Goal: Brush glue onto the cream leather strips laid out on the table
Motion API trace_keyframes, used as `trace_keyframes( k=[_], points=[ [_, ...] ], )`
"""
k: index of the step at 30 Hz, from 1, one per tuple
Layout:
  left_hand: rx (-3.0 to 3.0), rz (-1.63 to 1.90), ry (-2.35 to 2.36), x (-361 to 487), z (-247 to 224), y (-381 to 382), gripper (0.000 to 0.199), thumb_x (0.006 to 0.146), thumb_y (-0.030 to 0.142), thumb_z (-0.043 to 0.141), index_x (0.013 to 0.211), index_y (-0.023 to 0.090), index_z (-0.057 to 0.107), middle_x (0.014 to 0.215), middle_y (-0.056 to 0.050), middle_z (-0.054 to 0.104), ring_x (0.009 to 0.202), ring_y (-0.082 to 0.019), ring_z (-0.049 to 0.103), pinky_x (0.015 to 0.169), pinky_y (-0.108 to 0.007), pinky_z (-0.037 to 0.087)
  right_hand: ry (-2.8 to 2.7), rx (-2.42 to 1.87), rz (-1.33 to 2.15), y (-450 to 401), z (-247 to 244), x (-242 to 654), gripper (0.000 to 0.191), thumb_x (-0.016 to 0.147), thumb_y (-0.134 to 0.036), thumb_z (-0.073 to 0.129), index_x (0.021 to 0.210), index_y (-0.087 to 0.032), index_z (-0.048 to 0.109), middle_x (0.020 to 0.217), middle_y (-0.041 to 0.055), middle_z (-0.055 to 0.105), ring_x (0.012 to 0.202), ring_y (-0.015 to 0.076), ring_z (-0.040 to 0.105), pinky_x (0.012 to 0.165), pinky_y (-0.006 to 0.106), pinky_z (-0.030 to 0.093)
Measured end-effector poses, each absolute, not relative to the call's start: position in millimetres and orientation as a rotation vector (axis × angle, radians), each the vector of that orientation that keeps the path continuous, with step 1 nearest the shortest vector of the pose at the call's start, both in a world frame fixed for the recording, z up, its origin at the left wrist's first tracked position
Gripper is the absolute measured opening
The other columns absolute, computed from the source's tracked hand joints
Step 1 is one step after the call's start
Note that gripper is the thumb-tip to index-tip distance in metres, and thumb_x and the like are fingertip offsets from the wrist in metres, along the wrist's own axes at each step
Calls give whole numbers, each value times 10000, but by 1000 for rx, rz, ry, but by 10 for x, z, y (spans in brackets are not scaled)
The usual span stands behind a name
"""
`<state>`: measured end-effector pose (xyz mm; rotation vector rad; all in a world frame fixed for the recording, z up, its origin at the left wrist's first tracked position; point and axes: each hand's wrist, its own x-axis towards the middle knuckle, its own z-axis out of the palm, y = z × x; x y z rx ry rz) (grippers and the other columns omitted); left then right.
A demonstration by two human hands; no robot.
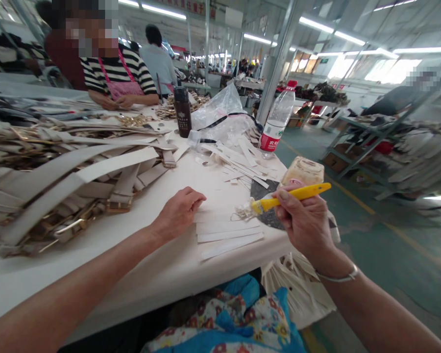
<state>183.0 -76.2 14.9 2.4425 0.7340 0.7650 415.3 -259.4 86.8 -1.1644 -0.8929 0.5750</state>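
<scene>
Flowered blue cloth [224,328] covers my lap at six o'clock, below the edge of the pale table [169,267]. My right hand [305,223], toward four o'clock, is clamped around the handle of a yellow brush [294,197], its clotted bristles pointing to nine o'clock. They hang by the far edge of some white strips [230,235] lying at six o'clock on the table; I can't tell if they touch. My left hand [180,211], at eight o'clock, is well apart from my right, fingers curled, just beside the strips; I can't tell whether it grips anything. A cloudy tub [303,170] stands at three o'clock, a water bottle [277,120] at two, a dark flask [183,113] at eleven. Belts [69,181] are heaped at nine; a person in stripes [143,73] sits at ten.
</scene>
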Motion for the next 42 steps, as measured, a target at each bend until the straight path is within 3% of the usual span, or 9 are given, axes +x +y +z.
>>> trace_keyframes(
  k=[5,9,14,26,34,42],
  points=[
    [2593,804,601,1420,52,-923,346,931,65,380,1009,191,693,1083,-60,647,986,-172,621,867,-297,489,-1161,-1200,664,-2104,766,3963,346,858,-498,784,858,-165,690,572,-40,527,483,82,434,423,211,328],
    [2752,741,528,1312,-16,-949,398,876,-7,401,1038,192,706,1090,-58,686,1003,-196,623,888,-316,514,-1390,-1215,686,-1761,611,3834,359,885,-518,737,858,-163,692,667,-8,603,557,107,513,518,247,424],
    [2814,729,500,1310,-69,-927,489,794,-63,397,1070,192,708,1116,-54,712,1017,-205,630,899,-322,542,-1617,-1216,757,-1516,461,3722,389,910,-548,670,838,-166,679,757,13,635,628,124,531,590,263,446],
    [2886,768,453,1326,-97,-934,391,856,-54,438,1028,174,706,1064,-39,712,979,-193,623,856,-308,542,-2066,-1415,572,-1622,660,4083,305,931,-357,541,678,-187,523,636,-21,496,608,117,418,623,289,330],
    [2878,754,476,1343,-94,-942,404,853,-49,437,1039,185,710,1072,-26,713,991,-190,624,867,-299,530,-2051,-1733,383,-1926,765,4503,402,919,-346,551,575,-203,400,553,-43,350,553,107,320,575,300,261],
    [2832,678,529,1367,-42,-956,388,881,6,407,1033,192,713,1061,-27,711,996,-193,626,859,-304,514,-1805,-1792,252,-1975,819,4511,470,814,-285,654,494,-208,318,508,-57,245,525,93,205,555,327,182]
  ],
)
